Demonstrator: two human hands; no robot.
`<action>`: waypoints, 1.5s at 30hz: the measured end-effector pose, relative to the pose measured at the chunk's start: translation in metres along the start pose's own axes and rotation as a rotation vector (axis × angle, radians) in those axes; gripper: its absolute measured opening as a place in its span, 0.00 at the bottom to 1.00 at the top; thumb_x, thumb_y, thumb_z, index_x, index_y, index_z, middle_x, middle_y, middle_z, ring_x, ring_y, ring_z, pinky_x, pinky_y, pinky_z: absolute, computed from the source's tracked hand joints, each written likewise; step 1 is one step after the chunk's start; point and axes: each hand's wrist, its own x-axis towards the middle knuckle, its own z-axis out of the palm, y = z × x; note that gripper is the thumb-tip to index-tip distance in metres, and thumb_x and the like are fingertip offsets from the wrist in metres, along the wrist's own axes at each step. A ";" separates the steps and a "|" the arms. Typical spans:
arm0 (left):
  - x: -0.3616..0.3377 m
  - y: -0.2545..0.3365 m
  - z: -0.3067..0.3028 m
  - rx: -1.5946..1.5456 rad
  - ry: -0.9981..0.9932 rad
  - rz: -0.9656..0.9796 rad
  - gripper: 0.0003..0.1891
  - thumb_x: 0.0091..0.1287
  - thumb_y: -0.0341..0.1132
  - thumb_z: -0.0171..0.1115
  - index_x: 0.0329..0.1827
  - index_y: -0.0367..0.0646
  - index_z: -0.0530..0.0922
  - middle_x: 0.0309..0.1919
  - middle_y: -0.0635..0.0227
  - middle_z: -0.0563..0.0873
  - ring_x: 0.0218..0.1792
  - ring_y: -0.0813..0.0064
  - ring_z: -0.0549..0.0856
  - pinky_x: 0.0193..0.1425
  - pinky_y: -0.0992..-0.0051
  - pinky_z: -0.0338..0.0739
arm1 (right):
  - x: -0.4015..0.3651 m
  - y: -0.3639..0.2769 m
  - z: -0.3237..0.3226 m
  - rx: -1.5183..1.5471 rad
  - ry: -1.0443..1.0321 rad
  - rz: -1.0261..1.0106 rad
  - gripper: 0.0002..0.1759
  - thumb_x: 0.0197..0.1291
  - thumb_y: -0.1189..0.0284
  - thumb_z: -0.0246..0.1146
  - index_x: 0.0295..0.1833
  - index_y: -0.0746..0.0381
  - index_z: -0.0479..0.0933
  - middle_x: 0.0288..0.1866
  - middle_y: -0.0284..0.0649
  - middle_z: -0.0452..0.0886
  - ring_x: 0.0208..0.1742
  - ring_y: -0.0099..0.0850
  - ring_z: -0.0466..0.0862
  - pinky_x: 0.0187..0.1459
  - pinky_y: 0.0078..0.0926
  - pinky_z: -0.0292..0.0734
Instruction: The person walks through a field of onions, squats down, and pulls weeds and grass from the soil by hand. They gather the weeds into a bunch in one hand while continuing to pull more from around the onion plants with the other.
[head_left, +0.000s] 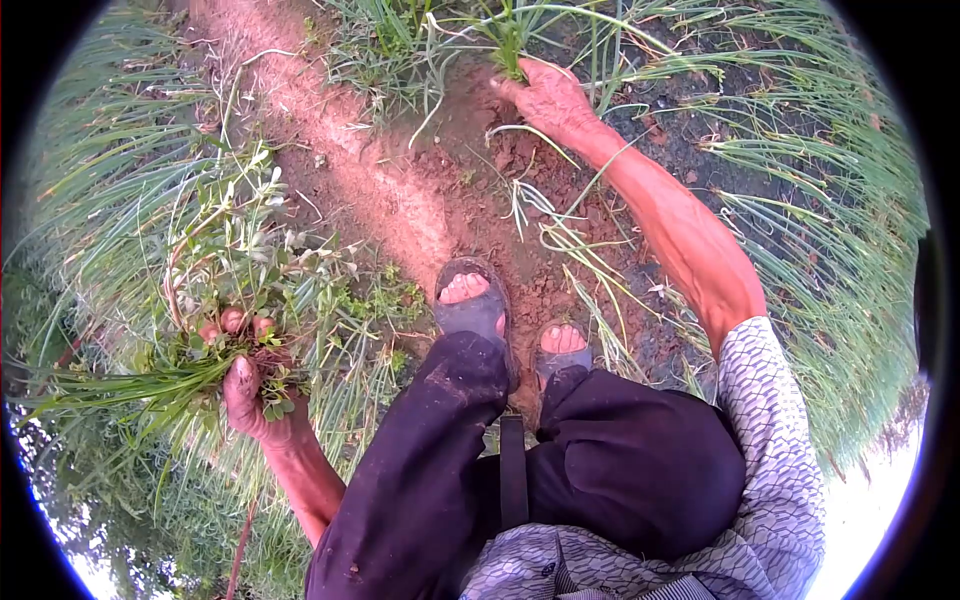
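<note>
On the left, my left hand (262, 408) is closed around a bundle of pulled weeds (180, 385). Long grass blades, leafy stems and tangled roots stick out of it, and its fingertips show among the leaves. At the top, my right hand (555, 105) reaches to the ground with thumb and fingers pinched round the base of a green grass tuft (510, 45). The tuft stands upright at the soil, and its roots are out of sight. Long thin onion-like leaves (580, 240) droop over the soil beside my right forearm.
A reddish bare-earth path (385, 200) runs diagonally between planted rows. Dense rows of slender green plants (800, 180) stand on the right, with more (110, 210) on the left. My sandalled feet (475, 300) are on the soil below my bent knees.
</note>
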 end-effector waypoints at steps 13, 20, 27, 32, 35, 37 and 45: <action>0.001 -0.003 0.020 -0.042 -0.279 -0.008 0.22 0.68 0.29 0.56 0.65 0.39 0.66 0.58 0.60 0.75 0.57 0.63 0.77 0.59 0.72 0.76 | -0.072 -0.073 -0.118 0.629 -0.223 -0.117 0.12 0.57 0.78 0.60 0.47 0.64 0.80 0.35 0.36 0.83 0.36 0.21 0.81 0.37 0.22 0.76; -0.009 0.000 0.051 0.038 -0.109 -0.027 0.26 0.62 0.27 0.62 0.63 0.46 0.65 0.54 0.64 0.74 0.50 0.65 0.79 0.46 0.77 0.80 | -0.080 -0.065 -0.318 1.049 0.830 -0.052 0.03 0.62 0.75 0.61 0.39 0.62 0.79 0.26 0.32 0.79 0.21 0.20 0.77 0.23 0.20 0.75; -0.011 0.000 0.041 0.189 -0.141 0.022 0.25 0.67 0.32 0.57 0.67 0.36 0.66 0.59 0.61 0.78 0.54 0.69 0.81 0.63 0.72 0.74 | -0.035 0.087 -0.336 -0.254 0.176 0.331 0.09 0.49 0.68 0.67 0.36 0.59 0.82 0.21 0.34 0.82 0.18 0.23 0.80 0.19 0.23 0.74; -0.005 0.008 0.023 0.151 -0.170 0.006 0.26 0.68 0.32 0.56 0.68 0.34 0.65 0.61 0.60 0.78 0.55 0.71 0.81 0.61 0.73 0.74 | -0.013 0.144 -0.285 -0.689 0.030 0.316 0.12 0.42 0.69 0.67 0.34 0.61 0.81 0.36 0.49 0.84 0.41 0.48 0.84 0.43 0.43 0.81; -0.006 0.003 0.029 0.194 -0.045 0.032 0.22 0.68 0.34 0.57 0.62 0.32 0.72 0.55 0.61 0.82 0.51 0.73 0.82 0.57 0.75 0.75 | -0.014 0.151 -0.269 -0.720 0.072 0.284 0.14 0.45 0.68 0.68 0.39 0.62 0.80 0.40 0.50 0.84 0.45 0.50 0.84 0.44 0.46 0.80; -0.004 0.001 -0.001 0.242 0.059 0.009 0.18 0.68 0.36 0.57 0.57 0.34 0.77 0.48 0.61 0.85 0.42 0.74 0.84 0.48 0.76 0.78 | -0.010 0.157 -0.265 -0.751 0.066 0.278 0.15 0.48 0.64 0.67 0.40 0.59 0.79 0.41 0.49 0.83 0.46 0.50 0.82 0.45 0.47 0.78; -0.009 0.004 0.021 0.256 0.135 0.023 0.16 0.68 0.36 0.57 0.54 0.34 0.79 0.48 0.60 0.85 0.42 0.73 0.84 0.48 0.74 0.79 | -0.003 0.160 -0.290 0.055 0.052 0.225 0.08 0.57 0.66 0.64 0.39 0.58 0.79 0.30 0.34 0.81 0.23 0.26 0.78 0.25 0.24 0.72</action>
